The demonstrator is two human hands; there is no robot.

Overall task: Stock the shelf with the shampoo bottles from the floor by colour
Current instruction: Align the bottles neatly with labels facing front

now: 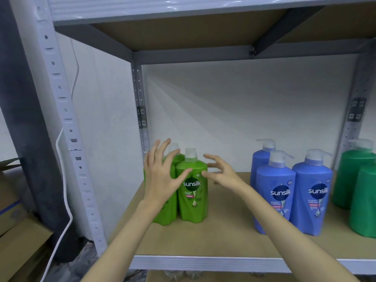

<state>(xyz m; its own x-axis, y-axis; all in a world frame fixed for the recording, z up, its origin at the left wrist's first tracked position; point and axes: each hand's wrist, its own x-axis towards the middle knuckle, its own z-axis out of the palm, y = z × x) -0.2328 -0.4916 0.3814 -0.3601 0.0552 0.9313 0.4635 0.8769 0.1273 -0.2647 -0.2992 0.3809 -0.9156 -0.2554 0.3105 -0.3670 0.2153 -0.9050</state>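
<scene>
A group of light green shampoo bottles [192,192] with pump tops stands at the left end of the brown shelf board [223,237]. My left hand [162,174] is spread in front of the left bottles, fingers apart, its thumb on the front bottle. My right hand [218,171] hovers just right of the front bottle, fingers apart, thumb near its shoulder. Neither hand grips anything. Three blue shampoo bottles [293,192] stand to the right. Dark green bottles [360,192] stand at the far right edge.
The shelf's grey metal upright [67,123] rises at left, and another shelf board [183,31] sits overhead. Cardboard boxes [18,231] and a white cable [65,200] lie left of the shelf. Bare board lies between the light green and blue groups.
</scene>
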